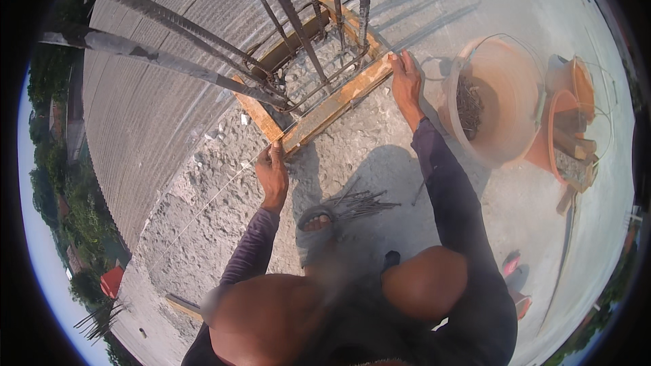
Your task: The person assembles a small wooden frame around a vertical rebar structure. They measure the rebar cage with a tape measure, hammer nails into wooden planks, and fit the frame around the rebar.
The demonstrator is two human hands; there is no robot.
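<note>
Crouching with our knees (424, 281) close below, we are reaching both arms to a wooden frame (332, 105) around upright steel bars (291, 20). Our left hand (272, 173) is pinching a thin string (210, 200) at the frame's near corner, fingers curled shut. Our right hand (405, 81) is resting fingers spread flat on the frame's far end, beside an orange bucket (498, 98).

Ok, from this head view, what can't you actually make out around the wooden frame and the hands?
- Left hand: its fingertips sit at the corner of the wooden frame; whether they pinch the thin string is too small to tell.
- Right hand: its palm side is hidden, so its contact with the frame is unclear.
- Rebar: its tops are cut off by the upper edge.
- Orange bucket: its dark contents are too small to identify.
</note>
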